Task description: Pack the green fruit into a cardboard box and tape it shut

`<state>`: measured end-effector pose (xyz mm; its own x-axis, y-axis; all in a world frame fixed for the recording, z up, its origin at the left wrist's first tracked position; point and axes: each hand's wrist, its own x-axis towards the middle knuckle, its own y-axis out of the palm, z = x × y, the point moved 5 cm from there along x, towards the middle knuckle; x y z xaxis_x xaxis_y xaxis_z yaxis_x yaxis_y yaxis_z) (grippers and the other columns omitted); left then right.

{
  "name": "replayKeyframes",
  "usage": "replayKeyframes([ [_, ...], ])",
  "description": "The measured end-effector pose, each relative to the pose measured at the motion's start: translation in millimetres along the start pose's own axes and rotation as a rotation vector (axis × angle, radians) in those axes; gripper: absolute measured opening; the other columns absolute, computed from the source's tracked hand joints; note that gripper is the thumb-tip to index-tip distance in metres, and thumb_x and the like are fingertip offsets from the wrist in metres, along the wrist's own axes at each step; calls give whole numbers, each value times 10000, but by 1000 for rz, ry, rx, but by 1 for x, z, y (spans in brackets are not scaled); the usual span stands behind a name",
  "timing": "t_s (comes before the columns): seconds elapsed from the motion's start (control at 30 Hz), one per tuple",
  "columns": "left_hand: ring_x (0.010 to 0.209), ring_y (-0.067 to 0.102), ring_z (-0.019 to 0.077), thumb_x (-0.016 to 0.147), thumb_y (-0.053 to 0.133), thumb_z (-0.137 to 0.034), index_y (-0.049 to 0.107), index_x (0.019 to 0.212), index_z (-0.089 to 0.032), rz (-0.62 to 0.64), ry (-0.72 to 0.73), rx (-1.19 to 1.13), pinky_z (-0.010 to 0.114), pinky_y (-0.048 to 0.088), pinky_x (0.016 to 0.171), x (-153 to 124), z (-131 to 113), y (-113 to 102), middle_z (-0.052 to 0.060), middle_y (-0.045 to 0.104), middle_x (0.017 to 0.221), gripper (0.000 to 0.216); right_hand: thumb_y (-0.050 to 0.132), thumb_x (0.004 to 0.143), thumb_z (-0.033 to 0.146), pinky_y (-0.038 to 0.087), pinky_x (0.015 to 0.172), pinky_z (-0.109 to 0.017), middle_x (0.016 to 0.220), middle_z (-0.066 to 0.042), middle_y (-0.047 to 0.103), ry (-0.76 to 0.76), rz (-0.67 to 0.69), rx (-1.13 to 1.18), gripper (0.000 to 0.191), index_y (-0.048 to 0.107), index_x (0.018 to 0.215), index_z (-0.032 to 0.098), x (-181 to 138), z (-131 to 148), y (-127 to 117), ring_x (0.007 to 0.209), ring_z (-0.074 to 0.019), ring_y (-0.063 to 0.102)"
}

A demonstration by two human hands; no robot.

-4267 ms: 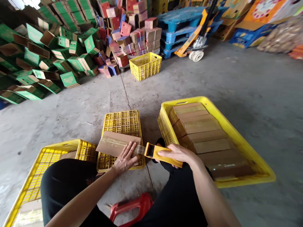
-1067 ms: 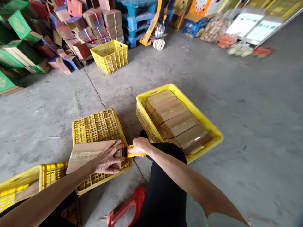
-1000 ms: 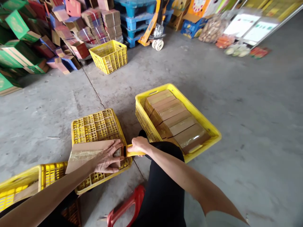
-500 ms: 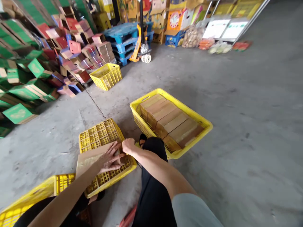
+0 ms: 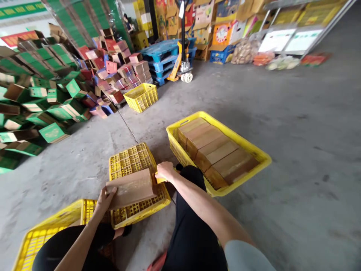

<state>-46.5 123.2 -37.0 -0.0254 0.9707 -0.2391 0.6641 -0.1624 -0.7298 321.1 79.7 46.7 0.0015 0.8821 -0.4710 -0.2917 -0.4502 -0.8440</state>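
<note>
A brown cardboard box [image 5: 131, 188] with a shiny strip of clear tape along its top lies on an upturned yellow crate [image 5: 131, 160]. My left hand [image 5: 105, 199] grips the left end of the box, thumb on top. At the other end, my right hand [image 5: 165, 170] is closed around a small yellow tool, apparently a tape dispenser [image 5: 161, 178], held against the box's right edge. My fingers hide much of the tool.
Right of my knees stands a yellow crate [image 5: 239, 137] filled with several brown boxes [image 5: 217, 145]. Another yellow crate [image 5: 53, 222] is at my lower left. Farther off are a yellow crate [image 5: 141, 98], heaped green cartons [image 5: 53, 131], blue pallets [image 5: 159, 52] and a pallet jack [image 5: 183, 64].
My left hand has gone from lying spread over the box's right end to gripping its left end. My right hand stays by the right end. The whole view has shifted slightly.
</note>
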Motion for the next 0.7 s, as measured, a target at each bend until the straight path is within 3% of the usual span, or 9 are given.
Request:
replayKeyframes([
  [0.17, 1246, 682, 444, 796, 668, -706, 616, 1217, -178, -56, -78, -68, 559, 530, 1072, -31, 22, -3, 160, 744, 1122, 677, 719, 1030, 403, 601, 997, -485, 1345, -111, 678, -41, 39, -75, 385, 667, 1327, 164, 4, 11, 9, 1166, -261, 694],
  [0.33, 1372, 626, 383, 883, 663, -619, 611, 1347, -205, -90, -72, -232, 487, 503, 1146, -59, 31, 3, 147, 731, 1318, 624, 721, 1028, 395, 599, 1000, -478, 1348, -106, 677, -10, 27, -127, 372, 670, 1324, 176, 6, 25, 6, 1170, -260, 692],
  [0.47, 1537, 464, 358, 868, 715, -560, 467, 1556, -203, -152, -72, -382, 481, 410, 1244, -60, 30, -1, 149, 597, 1556, 814, 647, 1047, 334, 542, 1032, -402, 1300, -214, 732, 70, -78, -107, 285, 747, 1219, 131, 2, 25, -22, 1261, -308, 685],
  [0.53, 1600, 360, 350, 847, 739, -584, 423, 1603, -198, -170, -57, -471, 473, 365, 1276, -58, 28, -9, 152, 476, 1667, 907, 547, 1076, 384, 543, 986, -397, 1293, -279, 729, 98, -147, -61, 377, 758, 1210, 102, -4, 20, -39, 1288, -362, 677],
  [0.6, 1588, 377, 378, 829, 754, -647, 441, 1605, -181, -114, -31, -625, 507, 375, 1270, -57, 22, -17, 179, 461, 1674, 958, 444, 1097, 505, 573, 878, -370, 1162, -269, 772, 68, -160, 22, 524, 769, 1155, 98, -12, 20, -50, 1186, -369, 734],
  [0.7, 1402, 617, 381, 825, 746, -747, 596, 1484, -153, 24, -16, -809, 509, 492, 1186, -57, 9, -24, 199, 656, 1488, 899, 204, 1110, 635, 589, 663, -288, 901, -162, 797, -83, -71, 194, 731, 743, 1123, 142, -22, 37, -46, 840, -266, 803],
])
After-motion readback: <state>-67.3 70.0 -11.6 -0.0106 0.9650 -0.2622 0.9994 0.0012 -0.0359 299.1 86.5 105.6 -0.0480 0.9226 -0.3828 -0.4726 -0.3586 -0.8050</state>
